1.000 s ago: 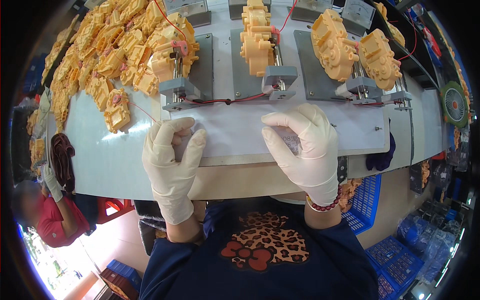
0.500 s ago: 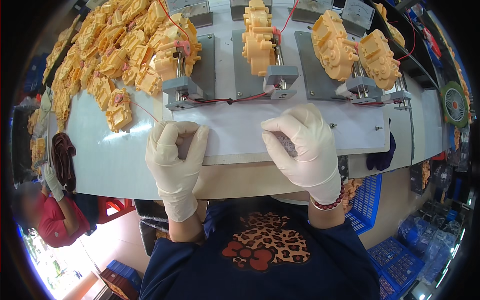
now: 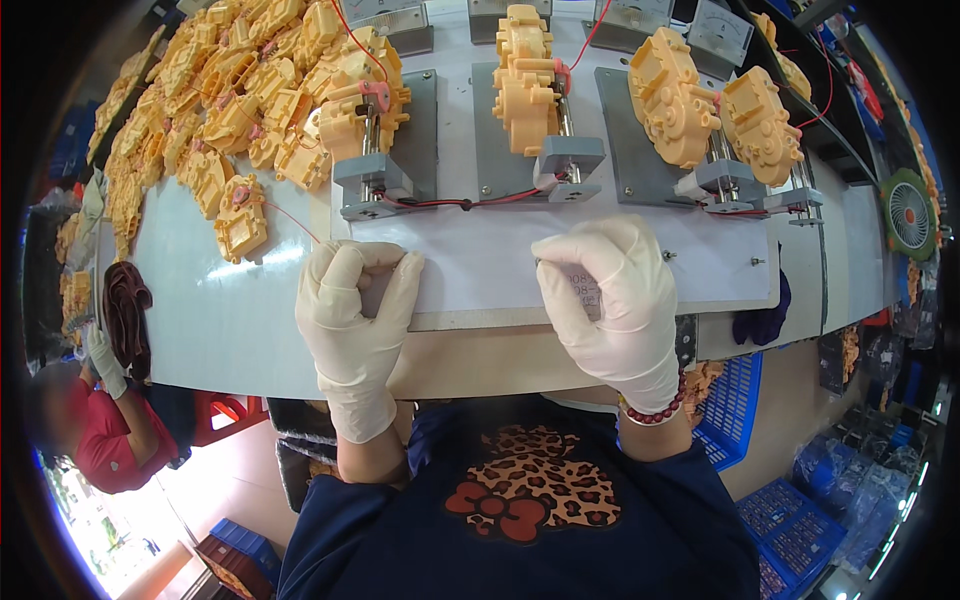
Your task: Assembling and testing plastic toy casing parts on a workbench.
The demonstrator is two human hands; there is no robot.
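My left hand (image 3: 352, 320), in a white glove, is over the front left edge of the white board. Its fingers are curled in and its thumb stands apart; anything inside them is hidden. A thin red wire (image 3: 290, 218) runs from a yellow plastic gearbox (image 3: 242, 222) to the knuckles of this hand; whether it is gripped does not show. My right hand (image 3: 620, 310), also gloved, is over the board's front part, thumb and forefinger closed in a pinch. A tiny dark spot shows at their tips, too small to name. Several yellow gearboxes (image 3: 527, 100) sit on metal fixtures beyond my hands.
A heap of yellow gearboxes (image 3: 215, 100) covers the back left. Grey fixture blocks (image 3: 570, 158), joined by red and black wires, line the board (image 3: 480, 240). Panel meters (image 3: 720, 38) stand behind. A green fan (image 3: 908, 210) is at right; a co-worker (image 3: 110, 430) sits at left.
My right thumb and forefinger have come together at the tips, and that hand has shifted slightly right. The left hand is nearly still. The whole view has shifted a little.
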